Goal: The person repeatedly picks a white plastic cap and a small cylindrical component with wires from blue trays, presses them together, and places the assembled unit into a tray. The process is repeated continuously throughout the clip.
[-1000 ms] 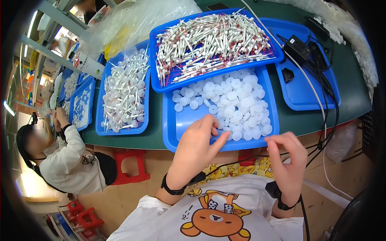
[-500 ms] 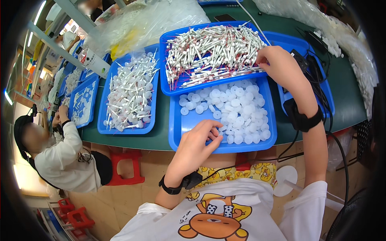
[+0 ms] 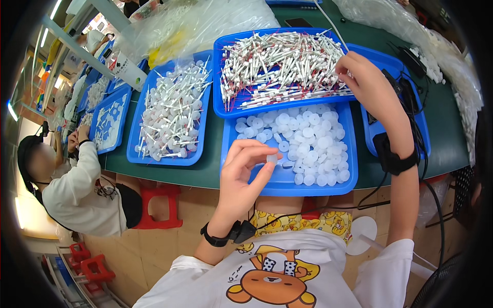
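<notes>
My left hand (image 3: 241, 172) pinches a small translucent white plastic disc (image 3: 271, 159) between thumb and fingertips. It is over the left front part of a blue tray (image 3: 287, 188) that holds many loose discs of the same kind (image 3: 321, 143). At the right end of an upper blue tray (image 3: 218, 77), my right hand (image 3: 359, 74) has its fingers curled together among thin white sticks with red wire-like ends (image 3: 282, 59). Whether a stick is between those fingers is hidden. The upper tray rests partly over the back of the disc tray.
Left of these, a blue tray (image 3: 197, 154) holds sticks joined to discs. At right, another blue tray (image 3: 422, 134) carries black cables and adapters. Clear plastic bags (image 3: 215, 25) lie behind. A person (image 3: 77, 179) works at the far left beside a red stool (image 3: 159, 205).
My left hand has risen from the disc tray and now shows a disc in its fingertips. My right hand stays at the stick tray, its fingers curled. The view has shifted slightly.
</notes>
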Available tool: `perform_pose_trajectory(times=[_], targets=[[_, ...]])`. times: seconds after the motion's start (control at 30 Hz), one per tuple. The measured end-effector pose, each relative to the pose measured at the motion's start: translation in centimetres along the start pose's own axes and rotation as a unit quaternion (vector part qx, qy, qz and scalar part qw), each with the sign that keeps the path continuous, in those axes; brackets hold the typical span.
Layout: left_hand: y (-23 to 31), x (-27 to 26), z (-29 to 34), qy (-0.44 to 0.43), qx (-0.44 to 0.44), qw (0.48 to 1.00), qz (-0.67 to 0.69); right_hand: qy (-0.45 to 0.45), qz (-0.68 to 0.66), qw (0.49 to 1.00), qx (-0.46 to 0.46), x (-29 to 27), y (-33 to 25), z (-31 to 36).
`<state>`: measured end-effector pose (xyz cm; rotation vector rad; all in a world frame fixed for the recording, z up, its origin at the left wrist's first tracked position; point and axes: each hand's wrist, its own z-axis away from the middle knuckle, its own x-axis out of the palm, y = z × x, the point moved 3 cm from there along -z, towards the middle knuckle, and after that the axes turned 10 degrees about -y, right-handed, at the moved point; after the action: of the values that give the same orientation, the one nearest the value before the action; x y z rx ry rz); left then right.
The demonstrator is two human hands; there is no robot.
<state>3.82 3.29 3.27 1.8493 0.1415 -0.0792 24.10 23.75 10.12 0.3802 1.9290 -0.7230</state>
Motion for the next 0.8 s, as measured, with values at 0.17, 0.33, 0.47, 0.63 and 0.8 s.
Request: perform_pose_trajectory(times=[0.17,0.33,0.47,0.63,0.8], targets=[[0.5,0.1,1.6,0.006,0.036,0.987,0.157,0.138,-0.040,0.987,-0.072,-2.5,-8.1,3.1],[0.1,1.2,2.5,-0.062,0.013,0.941,0.333,0.118,-0.230,0.958,-0.128,-1.2,-13.0,7.8],[0.7,2.3,2.9,-0.073,-0.033,0.892,0.445,0.131,-0.461,0.873,-0.092,1.5,-15.2,11.3],[0.8,2.8,3.5,-0.096,-0.040,0.887,0.450,0.185,-0.569,0.801,-0.016,4.0,-15.9,12.9],[0.3,3.0,3.8,-0.111,-0.024,0.893,0.435,0.228,-0.601,0.766,0.001,4.5,-16.0,13.3]])
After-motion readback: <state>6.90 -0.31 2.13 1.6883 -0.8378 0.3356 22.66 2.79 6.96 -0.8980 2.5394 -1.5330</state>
